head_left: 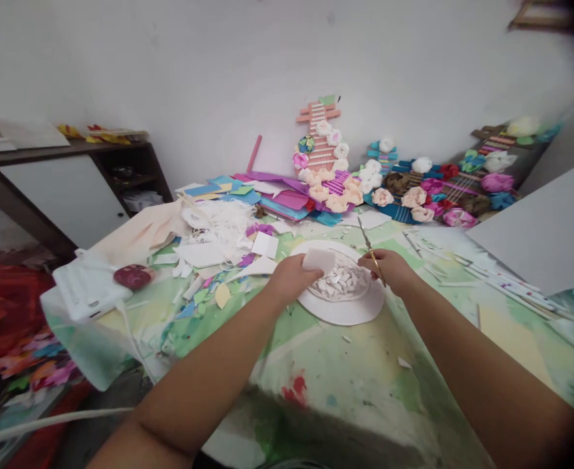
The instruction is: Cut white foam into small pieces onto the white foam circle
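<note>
In my left hand (291, 279) is a small white foam sheet (320, 259), pinched between thumb and fingers. My right hand (389, 268) grips a pair of scissors (367, 238) by the gold handles, blades pointing up and away from me. Between and beneath both hands lies a round white disc (348, 314) with a raised ring on it. Inside the ring sits a heap of small cut white pieces (341, 281). The scissor blades stand apart from the sheet, to its right.
White string and scraps (223, 228) pile up at the left, beside coloured sheets (287, 198). Flower-covered guitar-shaped crafts (320, 153) lean on the wall. A white power bank-like device (88, 286) with a cable lies left. White sticks (502, 280) lie right.
</note>
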{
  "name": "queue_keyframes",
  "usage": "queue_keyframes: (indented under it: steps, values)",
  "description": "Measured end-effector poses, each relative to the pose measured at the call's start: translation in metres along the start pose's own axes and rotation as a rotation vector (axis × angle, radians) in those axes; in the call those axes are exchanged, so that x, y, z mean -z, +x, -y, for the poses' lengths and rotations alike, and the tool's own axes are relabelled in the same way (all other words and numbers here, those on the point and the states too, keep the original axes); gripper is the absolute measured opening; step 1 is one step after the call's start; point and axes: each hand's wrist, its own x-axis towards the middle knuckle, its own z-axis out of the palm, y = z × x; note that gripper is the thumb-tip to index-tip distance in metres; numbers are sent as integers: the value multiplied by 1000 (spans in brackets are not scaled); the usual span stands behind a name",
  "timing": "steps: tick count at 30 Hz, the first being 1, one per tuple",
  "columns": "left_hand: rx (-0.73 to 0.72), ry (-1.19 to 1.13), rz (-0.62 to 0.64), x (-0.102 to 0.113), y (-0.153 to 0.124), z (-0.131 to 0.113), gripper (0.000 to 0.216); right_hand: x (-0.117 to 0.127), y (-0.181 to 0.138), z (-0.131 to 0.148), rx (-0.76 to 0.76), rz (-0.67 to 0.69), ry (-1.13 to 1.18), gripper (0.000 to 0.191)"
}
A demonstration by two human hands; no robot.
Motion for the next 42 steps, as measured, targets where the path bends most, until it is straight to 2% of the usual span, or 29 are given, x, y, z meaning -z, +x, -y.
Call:
queue_keyframes:
  steps: [7, 13, 18, 33, 42]
  values:
    - [2, 24, -32, 1, -2, -4, 33, -5, 2, -15, -14, -44, -188, 21]
    - [-38, 90, -50, 1, -2, -1, 29, 0, -2, -5, 0, -66, -480, 20]
    - [-86, 161, -43, 0, 0, 1, 28, 1, -9, 3, -14, -97, -627, 25]
    - [-184, 288, -59, -1, -2, 1, 27, -6, -18, 6, 19, -136, -796, 22]
    - [-216, 324, -54, 0, -3, 1, 27, -5, -15, 12, 51, -31, -819, 26]
